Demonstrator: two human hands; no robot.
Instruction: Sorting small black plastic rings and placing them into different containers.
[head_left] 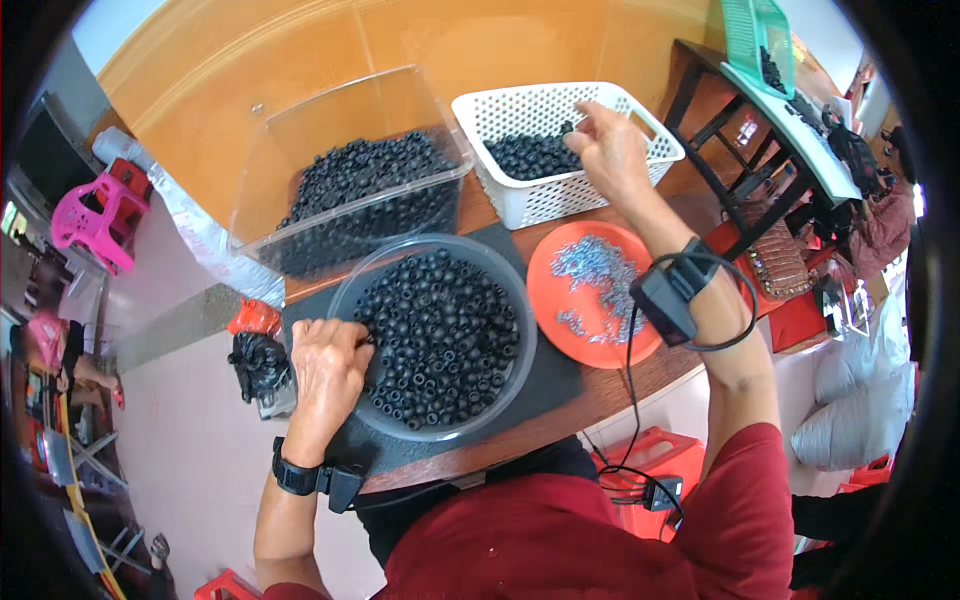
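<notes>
A clear round bowl (440,437) full of small black round pieces with holes (440,330) stands in front of me on a dark mat. My left hand (330,360) is at its left rim, fingers curled inward against the pieces; whatever they hold is hidden. Over the white perforated basket (540,200) is my right hand (610,145), thumb and forefinger bent around a small dark piece at their tips. More black pieces (530,157) lie in that basket. Below my right forearm, an orange plate (560,335) carries a scatter of small silvery metal parts (595,265).
Behind the bowl stands a clear plastic bin (350,240) heaped with black pieces. A black bag (258,365) is beside the table's left edge. A cable (632,390) hangs from my right wrist device past the plate. A red stool (650,470) is near my right side.
</notes>
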